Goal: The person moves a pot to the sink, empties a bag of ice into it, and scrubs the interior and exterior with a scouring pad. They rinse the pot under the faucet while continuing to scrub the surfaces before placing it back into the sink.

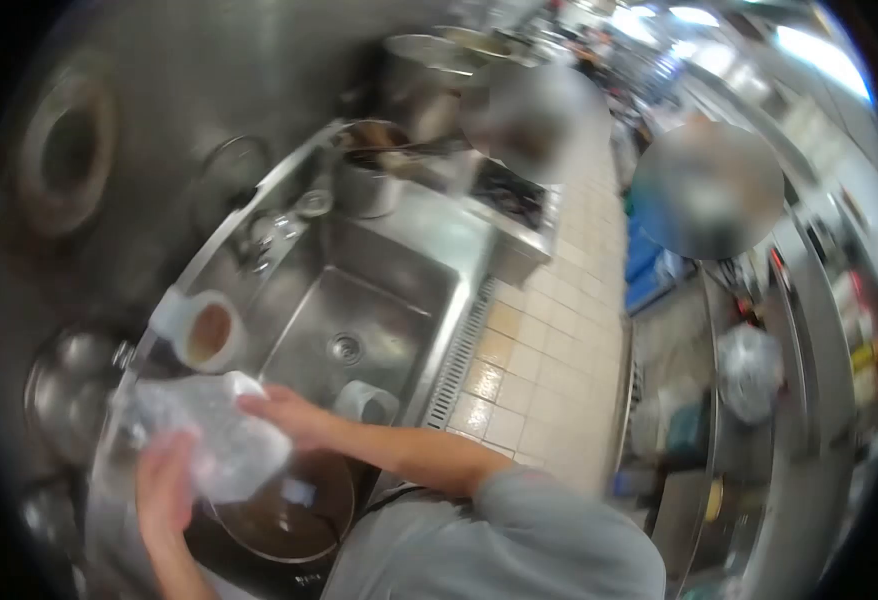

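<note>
A translucent, whitish plastic bag (224, 425) is held between my two hands, above a wide round pan (289, 515). My right hand (294, 415) grips its right edge, with the thumb and fingers closed on it. On the lower left side, my left hand (166, 485) presses against the bag, its fingers blurred. What the bag contains is too blurred to make out. The pan appears to hold dark liquid, partly hidden by the bag. Just beyond the bag stands a white jug (199, 325) with something brown inside.
A steel sink (379, 310) lies ahead, with a white cup-like container (366, 402) at its near edge. Beyond it are a metal pot (367, 190) and larger stockpots (424, 95). Tiled floor (549, 370) runs to the right. Two people stand farther off, blurred.
</note>
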The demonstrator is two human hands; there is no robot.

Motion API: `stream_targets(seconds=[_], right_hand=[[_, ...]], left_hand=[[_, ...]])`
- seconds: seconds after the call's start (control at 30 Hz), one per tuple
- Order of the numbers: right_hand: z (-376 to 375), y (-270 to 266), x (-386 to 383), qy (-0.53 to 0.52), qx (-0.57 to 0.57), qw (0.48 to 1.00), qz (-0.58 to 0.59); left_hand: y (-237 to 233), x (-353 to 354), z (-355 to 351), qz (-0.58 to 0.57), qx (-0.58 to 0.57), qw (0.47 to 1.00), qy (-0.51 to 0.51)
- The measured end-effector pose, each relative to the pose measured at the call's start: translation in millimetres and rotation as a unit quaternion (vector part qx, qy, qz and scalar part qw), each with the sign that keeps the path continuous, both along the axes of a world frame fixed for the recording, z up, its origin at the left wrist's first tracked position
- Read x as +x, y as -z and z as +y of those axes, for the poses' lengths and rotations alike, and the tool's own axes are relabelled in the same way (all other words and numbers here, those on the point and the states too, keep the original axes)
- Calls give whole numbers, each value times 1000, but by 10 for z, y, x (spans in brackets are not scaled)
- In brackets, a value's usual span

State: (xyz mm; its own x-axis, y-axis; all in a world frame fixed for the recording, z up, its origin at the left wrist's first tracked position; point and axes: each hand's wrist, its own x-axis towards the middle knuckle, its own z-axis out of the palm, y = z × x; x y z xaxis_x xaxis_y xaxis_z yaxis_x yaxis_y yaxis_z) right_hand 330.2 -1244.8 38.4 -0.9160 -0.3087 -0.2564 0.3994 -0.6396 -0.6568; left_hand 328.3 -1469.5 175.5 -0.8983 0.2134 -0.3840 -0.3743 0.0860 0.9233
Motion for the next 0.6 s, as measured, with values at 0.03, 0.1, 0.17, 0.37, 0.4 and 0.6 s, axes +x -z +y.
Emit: stream_targets(seconds=[0.03,0.1,0.17,0.37,0.4,0.6], right_hand=[[64,-12,-37,25,2,1000,4],[131,-72,-114,78,-18,994,73],[234,-86,-111,86,6,991,98],[420,140,-22,141,246,933,221],[479,191,9,156,233,933,225],[507,193,231,158,238,927,242]], left_hand=[[194,8,-80,3,1,1000,-16],[297,-9,-38,10,1,999,-36],[319,109,116,27,97,994,-44],[254,390,306,-177,198,964,-26],[561,391,114,-150,134,979,43],[565,626,227,-117,-19,992,36]])
